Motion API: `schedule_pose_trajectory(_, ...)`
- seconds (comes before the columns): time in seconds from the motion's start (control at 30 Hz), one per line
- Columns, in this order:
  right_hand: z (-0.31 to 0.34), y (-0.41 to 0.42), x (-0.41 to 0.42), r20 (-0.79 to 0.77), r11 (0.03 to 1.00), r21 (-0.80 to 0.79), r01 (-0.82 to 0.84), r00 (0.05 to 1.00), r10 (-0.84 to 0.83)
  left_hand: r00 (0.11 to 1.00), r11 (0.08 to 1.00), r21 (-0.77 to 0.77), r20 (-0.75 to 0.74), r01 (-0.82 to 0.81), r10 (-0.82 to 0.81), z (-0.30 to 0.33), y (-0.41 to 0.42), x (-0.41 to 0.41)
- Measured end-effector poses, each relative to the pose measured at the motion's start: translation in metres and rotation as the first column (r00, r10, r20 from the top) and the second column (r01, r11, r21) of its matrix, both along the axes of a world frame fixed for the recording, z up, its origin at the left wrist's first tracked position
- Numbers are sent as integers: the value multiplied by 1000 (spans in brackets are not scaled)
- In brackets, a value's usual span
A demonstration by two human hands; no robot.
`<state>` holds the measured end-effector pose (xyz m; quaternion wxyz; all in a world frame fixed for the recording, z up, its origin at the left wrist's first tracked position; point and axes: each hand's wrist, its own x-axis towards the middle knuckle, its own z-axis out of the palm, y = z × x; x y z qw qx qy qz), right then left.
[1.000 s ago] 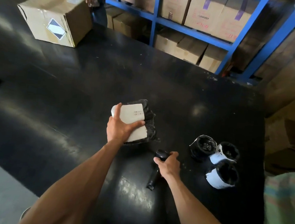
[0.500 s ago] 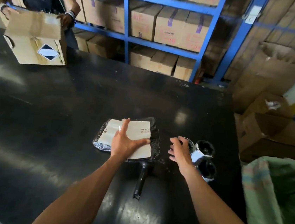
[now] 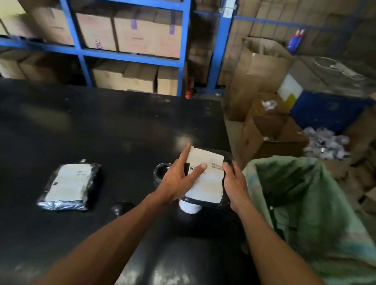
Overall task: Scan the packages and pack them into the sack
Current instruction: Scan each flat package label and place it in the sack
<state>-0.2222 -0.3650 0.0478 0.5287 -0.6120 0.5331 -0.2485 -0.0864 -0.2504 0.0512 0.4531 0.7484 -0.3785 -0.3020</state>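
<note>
Hands meet around a flat package [image 3: 205, 179] held just above the right end of a black table [image 3: 67, 124], close beside the open mouth of a green woven sack [image 3: 298, 197]. The package is a black plastic mailer with a large pale shipping label facing up. The left hand [image 3: 178, 178] grips its left edge, thumb laid across the label and index finger stretched up along the side; the right hand [image 3: 233, 185] curls its fingers over the right edge, with the fingertips hidden by the plastic. Judging by its thin, slightly sagging shape, the package is probably light and soft, and the glossy film is likely slippery, so holding the two opposite edges, as now, seems the safest grip for tipping it into the sack. A second package [image 3: 69, 185] of the same kind lies flat on the table well to the left. Under the held package, small round parcels [image 3: 189, 207] in black and white wrapping show only in part. A dark object near the left forearm may be the scanner [image 3: 122, 206], but it is too blurred to be sure. Compared with half a second ago, the package has left the tabletop and travelled right towards the sack, the right hand has gone from hovering free to holding it, and the view has swung right, so the person with the cardboard box is out of sight.
</note>
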Motion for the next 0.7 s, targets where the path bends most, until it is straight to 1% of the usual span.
schedule_pose_trajectory(0.1, -1, -46, -52, -18, 997, -14, 74, 997, -74, 992, 999, -41, -125, 19, -24, 5, -35, -43)
schedule_pose_trajectory(0.2, 4, -85, -106, -9, 984, 5, 176, 984, -175, 991, 998, -15, -123, 58, -59, -4, -68, -83)
schedule_pose_trajectory(0.27, 1, -113, -144, -39, 966, 28, 257, 966, -256, 993, 995, 29, -83, 91, -88, -16, -93, -110)
schedule_pose_trajectory(0.37, -25, -156, -199, -96, 942, 65, 329, 942, -322, 994, 984, 142, -2, 108, -108, -35, -131, -152)
schedule_pose_trajectory(0.43, -47, -175, -228, -124, 930, 91, 357, 930, -346, 993, 983, 155, 54, 97, -107, -48, -154, -176)
schedule_pose_trajectory(0.5, -49, -179, -243, -132, 913, 111, 393, 916, -378, 989, 977, 197, 100, 87, -109, -60, -176, -197)
schedule_pose_trajectory(0.6, -70, -190, -257, -174, 903, 121, 412, 904, -390, 976, 933, 360, 207, -7, -72, -75, -208, -216)
schedule_pose_trajectory(0.7, -98, -200, -260, -213, 931, 167, 324, 934, -287, 925, 893, 425, 378, -144, -31, -86, -226, -221)
